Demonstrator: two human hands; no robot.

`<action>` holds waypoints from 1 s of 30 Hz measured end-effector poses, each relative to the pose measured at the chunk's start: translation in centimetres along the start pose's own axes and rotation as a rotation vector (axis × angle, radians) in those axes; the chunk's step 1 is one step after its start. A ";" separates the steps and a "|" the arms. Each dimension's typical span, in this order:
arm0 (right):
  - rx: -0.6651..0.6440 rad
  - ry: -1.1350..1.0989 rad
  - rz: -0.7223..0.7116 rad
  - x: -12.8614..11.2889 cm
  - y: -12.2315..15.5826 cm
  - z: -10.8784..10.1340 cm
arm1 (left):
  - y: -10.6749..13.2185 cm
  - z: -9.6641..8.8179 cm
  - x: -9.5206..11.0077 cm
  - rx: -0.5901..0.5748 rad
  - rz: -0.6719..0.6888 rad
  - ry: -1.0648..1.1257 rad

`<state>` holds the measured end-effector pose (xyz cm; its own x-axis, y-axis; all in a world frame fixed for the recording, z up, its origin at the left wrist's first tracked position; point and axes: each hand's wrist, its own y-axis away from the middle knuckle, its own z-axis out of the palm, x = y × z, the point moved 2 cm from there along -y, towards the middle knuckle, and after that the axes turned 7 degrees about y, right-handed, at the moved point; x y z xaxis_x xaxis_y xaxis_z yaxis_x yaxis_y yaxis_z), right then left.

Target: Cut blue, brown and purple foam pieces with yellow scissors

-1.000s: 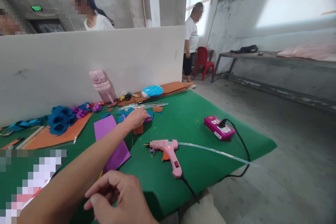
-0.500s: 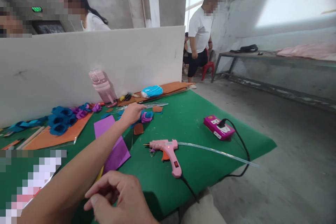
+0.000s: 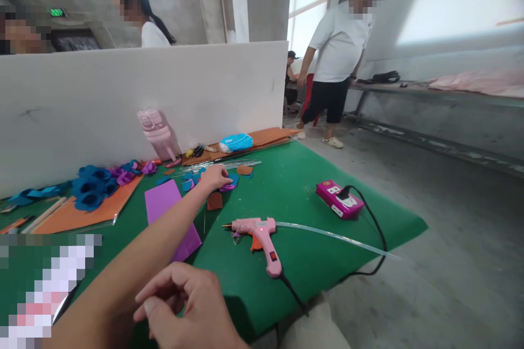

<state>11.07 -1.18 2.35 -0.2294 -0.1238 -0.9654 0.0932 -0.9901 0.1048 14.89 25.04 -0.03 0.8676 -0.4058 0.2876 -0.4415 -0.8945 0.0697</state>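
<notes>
My left hand reaches far across the green table, its fingers bent down over small blue and purple felt pieces. Whatever its fingertips grip is too small to make out. Brown felt pieces lie close by. In the foreground my right hand hovers with loosely curled fingers, slightly apart, and nothing visible in them. A pink hot glue gun lies on its side right of my hands, a clear glue stick trailing from its back. Beneath my left forearm is a purple felt sheet.
Blue felt flowers rest on an orange sheet at left. A pink bottle leans against the white board. A blue packet lies nearby. The magenta power strip has a black cable. A person stands beyond the table.
My left hand has shifted slightly and its fingers have bent downward over the felt pieces. My right hand is nearly unmoved. The person at right has come closer.
</notes>
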 end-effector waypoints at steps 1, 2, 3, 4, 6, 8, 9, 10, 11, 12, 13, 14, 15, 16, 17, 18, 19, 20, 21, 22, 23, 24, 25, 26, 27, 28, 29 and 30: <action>0.007 -0.005 -0.001 0.1 0.0 0.0 | 0.1 -0.1 0.1 0.007 0.005 0.025; 0.011 -0.008 -0.007 0.1 -0.1 0.0 | 0.3 -0.3 0.3 0.018 0.014 0.052; 0.011 -0.010 -0.017 0.1 -0.2 0.0 | 0.6 -0.6 0.4 0.033 0.025 0.082; 0.011 -0.012 -0.032 0.0 -0.3 -0.2 | 1.0 -1.1 0.4 0.051 0.037 0.112; 0.023 -0.026 -0.075 -0.5 -0.5 -0.9 | 2.6 -2.5 0.1 0.091 0.052 0.173; 0.093 -0.071 -0.138 -1.3 -0.8 -2.2 | 5.0 -4.1 -0.9 0.127 0.044 0.226; 0.150 -0.093 -0.182 -1.7 -1.0 -3.1 | 6.6 -4.9 -1.6 0.139 0.032 0.248; 0.216 -0.122 -0.217 -2.1 -1.2 -3.9 | 8.2 -5.5 -2.3 0.146 0.015 0.265; 0.276 -0.149 -0.240 -2.3 -1.4 -4.7 | 9.9 -5.8 -3.1 0.148 -0.007 0.276; 0.321 -0.169 -0.250 -2.5 -1.6 -5.3 | 11.6 -5.9 -3.9 0.143 -0.032 0.282; 0.359 -0.187 -0.256 -2.5 -1.9 -5.9 | 13.1 -5.7 -4.6 0.129 -0.060 0.281; 0.382 -0.208 -0.267 -2.5 -2.1 -6.3 | 14.4 -5.3 -5.2 0.113 -0.090 0.275; 0.394 -0.232 -0.280 -2.4 -2.3 -6.6 | 15.5 -4.8 -5.6 0.098 -0.116 0.261; 0.400 -0.239 -0.282 -2.3 -2.5 -6.7 | 16.4 -4.2 -6.0 0.084 -0.139 0.240; 0.407 -0.239 -0.280 -2.2 -2.6 -6.8 | 17.2 -3.7 -6.2 0.072 -0.154 0.213; 0.412 -0.235 -0.278 -2.1 -2.7 -6.9 | 17.8 -3.3 -6.3 0.070 -0.162 0.181; 0.418 -0.228 -0.277 -2.0 -2.9 -6.9 | 18.5 -3.2 -6.2 0.080 -0.162 0.145; 0.422 -0.221 -0.279 -1.9 -2.9 -6.9 | 19.1 -3.3 -6.2 0.102 -0.156 0.106; 0.425 -0.210 -0.283 -1.9 -3.0 -6.8 | 19.9 -3.5 -6.1 0.135 -0.148 0.065; 0.422 -0.193 -0.287 -1.8 -3.1 -6.8 | 20.8 -3.9 -6.0 0.169 -0.143 0.024; 0.410 -0.169 -0.289 -1.7 -3.2 -6.7 | 21.8 -4.2 -6.0 0.197 -0.142 -0.016; 0.393 -0.140 -0.289 -1.6 -3.3 -6.6 | 22.7 -4.5 -6.1 0.211 -0.152 -0.052; 0.370 -0.110 -0.287 -1.5 -3.4 -6.4 | 23.6 -4.5 -6.3 0.209 -0.170 -0.083; 0.349 -0.082 -0.283 -1.3 -3.5 -6.2 | 24.4 -4.4 -6.5 0.194 -0.194 -0.106; 0.334 -0.062 -0.280 -1.2 -3.6 -6.0 | 24.9 -4.0 -6.8 0.175 -0.220 -0.123; 0.324 -0.050 -0.280 -1.0 -3.7 -5.8 | 25.3 -3.6 -7.0 0.157 -0.245 -0.134; 0.320 -0.044 -0.283 -0.9 -3.8 -5.7 | 25.5 -3.1 -7.2 0.144 -0.266 -0.141; 0.318 -0.041 -0.288 -0.8 -3.9 -5.5 | 25.5 -2.6 -7.4 0.139 -0.285 -0.146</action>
<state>16.26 3.13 1.37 -0.2417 0.1645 -0.9563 -0.2820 -0.9549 -0.0930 -3.36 5.75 2.12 0.9795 -0.1491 0.1352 -0.1497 -0.9887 -0.0059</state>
